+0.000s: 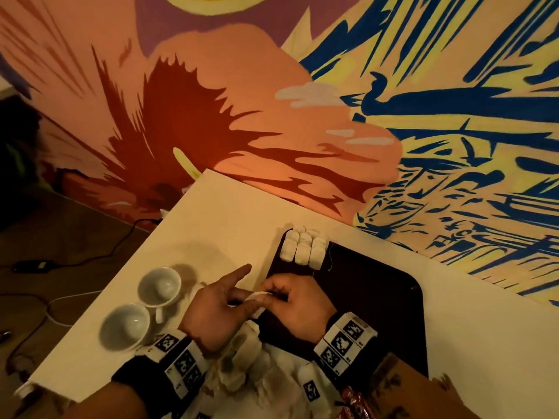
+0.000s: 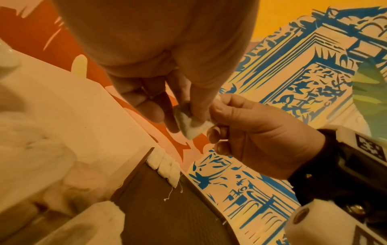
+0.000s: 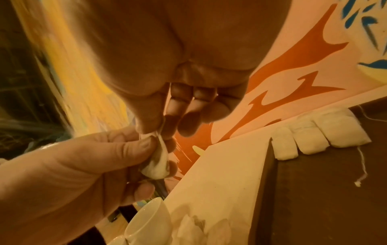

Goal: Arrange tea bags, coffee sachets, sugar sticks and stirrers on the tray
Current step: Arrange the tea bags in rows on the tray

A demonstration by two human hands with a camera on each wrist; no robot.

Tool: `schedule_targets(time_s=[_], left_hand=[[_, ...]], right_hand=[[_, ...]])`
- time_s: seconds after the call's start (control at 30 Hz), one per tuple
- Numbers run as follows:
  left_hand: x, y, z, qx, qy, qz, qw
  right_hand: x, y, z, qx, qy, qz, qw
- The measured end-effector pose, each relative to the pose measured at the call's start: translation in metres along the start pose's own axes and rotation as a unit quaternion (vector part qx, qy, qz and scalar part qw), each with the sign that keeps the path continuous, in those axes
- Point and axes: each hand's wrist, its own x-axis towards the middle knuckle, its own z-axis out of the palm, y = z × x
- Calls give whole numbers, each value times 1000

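Observation:
Both hands hold one white tea bag (image 1: 259, 295) between them, just above the left edge of the dark tray (image 1: 378, 297). My left hand (image 1: 242, 294) pinches it with thumb and fingers while its index finger points away. My right hand (image 1: 272, 293) pinches the bag's upper end. The left wrist view shows the tea bag (image 2: 192, 126) between the left hand (image 2: 178, 116) and the right hand (image 2: 215, 119). In the right wrist view the tea bag (image 3: 159, 164) hangs below the right hand (image 3: 159, 131). Several tea bags (image 1: 304, 247) lie in rows in the tray's far left corner.
A loose pile of tea bags (image 1: 251, 358) lies on the white table (image 1: 227, 222) near me, under my wrists. Two white cups (image 1: 158, 285) (image 1: 125, 326) stand to the left. A red sachet (image 1: 354, 397) shows at the bottom edge. A painted wall runs behind the table.

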Motion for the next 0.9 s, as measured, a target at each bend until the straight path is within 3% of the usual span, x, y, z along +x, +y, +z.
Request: schedule_targets(time_s=[0.07, 0.13, 0.23, 0.4, 0.63, 0.9], left_hand=[[-3, -14, -5, -9, 12, -21, 1000], [-4, -27, -14, 49, 28, -44, 997], [-8, -45, -25, 184, -15, -76, 980], [-18, -84, -20, 340, -134, -145, 920], [-26, -103, -13, 386, -164, -166, 893], [-23, -96, -17, 380, -163, -150, 898]], right_hand=[[1, 10, -3, -4, 38, 27, 999], [7, 25, -11, -39, 45, 60, 996], [22, 49, -24, -114, -19, 121, 986], [60, 80, -25, -214, -121, 161, 956], [127, 112, -38, -262, -66, 192, 944], [160, 125, -44, -272, -56, 205, 938]])
